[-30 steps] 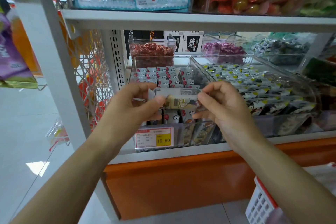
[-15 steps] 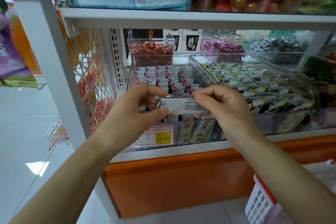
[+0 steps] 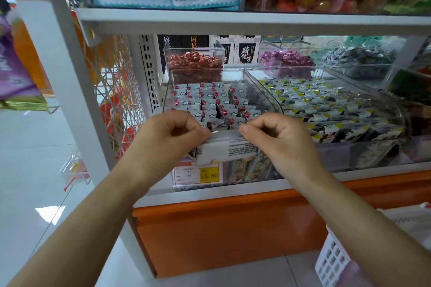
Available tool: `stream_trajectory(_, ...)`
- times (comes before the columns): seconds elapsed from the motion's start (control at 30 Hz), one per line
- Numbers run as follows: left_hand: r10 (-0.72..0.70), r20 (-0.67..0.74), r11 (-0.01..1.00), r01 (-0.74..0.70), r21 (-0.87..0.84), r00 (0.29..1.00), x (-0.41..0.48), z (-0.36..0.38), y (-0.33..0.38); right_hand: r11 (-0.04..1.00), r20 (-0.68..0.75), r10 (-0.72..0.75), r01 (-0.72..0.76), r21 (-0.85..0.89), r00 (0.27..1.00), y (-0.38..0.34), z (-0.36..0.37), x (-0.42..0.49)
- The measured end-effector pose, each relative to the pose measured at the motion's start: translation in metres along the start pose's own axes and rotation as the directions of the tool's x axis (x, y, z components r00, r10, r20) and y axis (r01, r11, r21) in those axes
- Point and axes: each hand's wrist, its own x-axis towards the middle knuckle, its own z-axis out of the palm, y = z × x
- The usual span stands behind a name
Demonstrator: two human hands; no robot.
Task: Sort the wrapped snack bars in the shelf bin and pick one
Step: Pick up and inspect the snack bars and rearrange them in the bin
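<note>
Head view: left hand and right hand each pinch a top corner of one bar, held level over the front of the bin. The bar looks light, its film wrapper slick and crinkly. The crimped end seams seem the surest hold, and squeezing the middle may crush it.

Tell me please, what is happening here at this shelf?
A person holds one wrapped bar at the front of a clear bin. The left hand pinches its left end and the right hand its right end. The other bars stand in rows in the bin behind it. A price tag on the bin front reads 15.80.
</note>
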Motion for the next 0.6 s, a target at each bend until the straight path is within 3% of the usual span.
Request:
stream_trajectory(0.23, 0.038, 0.025, 0.992, -0.041, 0.117, 0.999, 0.001, -0.005, -0.002, 0.998, 0.026, 0.032, -0.034, 0.05, 0.999, 0.001, 0.001, 0.001)
stream_trajectory(0.4, 0.018, 0.135, 0.998, -0.025, 0.052, 0.991, -0.001, -0.004, -0.002, 0.995, -0.025, 0.091, -0.09, 0.045, 0.996, 0.007, 0.001, 0.002)
stream_trajectory(0.5, 0.032, 0.163, 0.998, -0.039, 0.044, 0.986, -0.002, -0.004, -0.002, 0.942, 0.091, 0.246, -0.26, 0.213, 0.965, 0.005, -0.005, 0.006)
stream_trajectory(0.6, 0.041, 0.164, 0.999, -0.044, 0.014, 0.986, 0.0, -0.004, -0.002, 0.874, 0.256, 0.349, -0.412, 0.259, 0.902, 0.005, -0.016, 0.013)
